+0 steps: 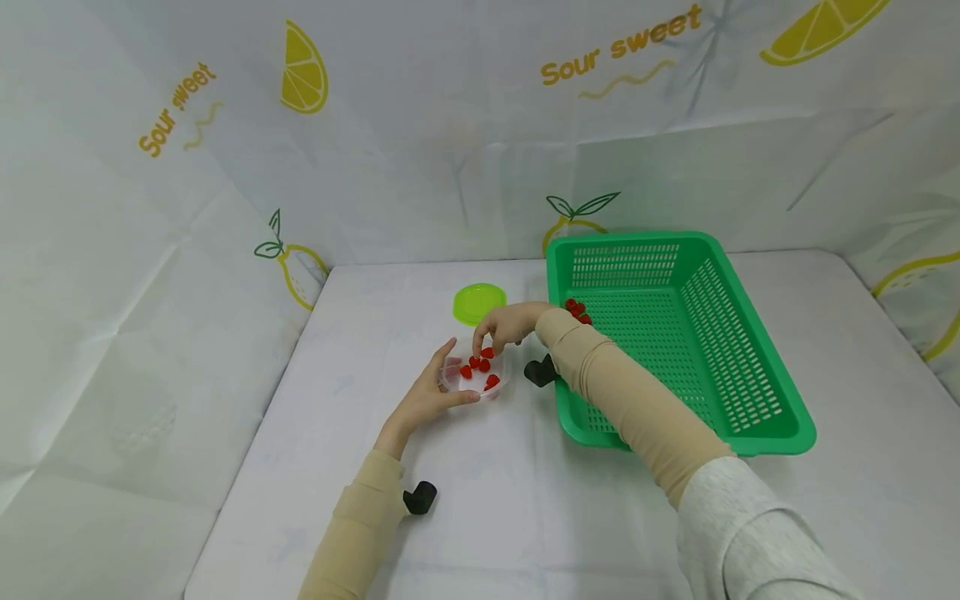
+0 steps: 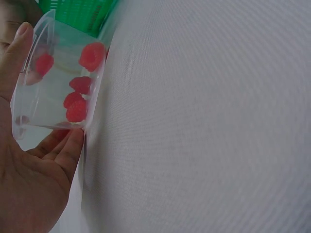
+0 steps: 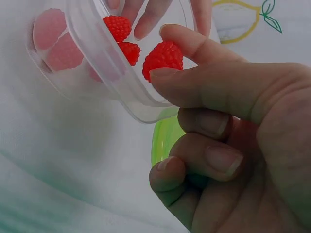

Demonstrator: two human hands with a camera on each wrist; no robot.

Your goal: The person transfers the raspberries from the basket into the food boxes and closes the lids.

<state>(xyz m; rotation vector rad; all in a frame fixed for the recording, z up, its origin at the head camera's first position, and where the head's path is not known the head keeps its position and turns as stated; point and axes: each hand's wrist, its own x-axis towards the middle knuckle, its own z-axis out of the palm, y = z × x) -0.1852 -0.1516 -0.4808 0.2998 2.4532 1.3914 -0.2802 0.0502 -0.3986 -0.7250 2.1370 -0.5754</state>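
A clear plastic container (image 2: 54, 92) with several red raspberries (image 2: 91, 56) inside stands on the white table surface. My left hand (image 1: 422, 402) holds it from the left, thumb on the near side and fingers round the far side. Over the container's rim, my right hand (image 1: 508, 323) pinches one raspberry (image 3: 164, 57) between thumb and index finger. The other fingers of that hand are curled in toward the palm. Just behind the container lies a yellow-green lid (image 1: 480, 303).
A large green basket (image 1: 757, 342) with slotted walls stands to the right, under the right forearm. Several raspberries (image 1: 576, 309) lie at its left side. White cloth with lemon prints hangs behind the table. A black mount (image 1: 420, 497) sticks out from the left sleeve.
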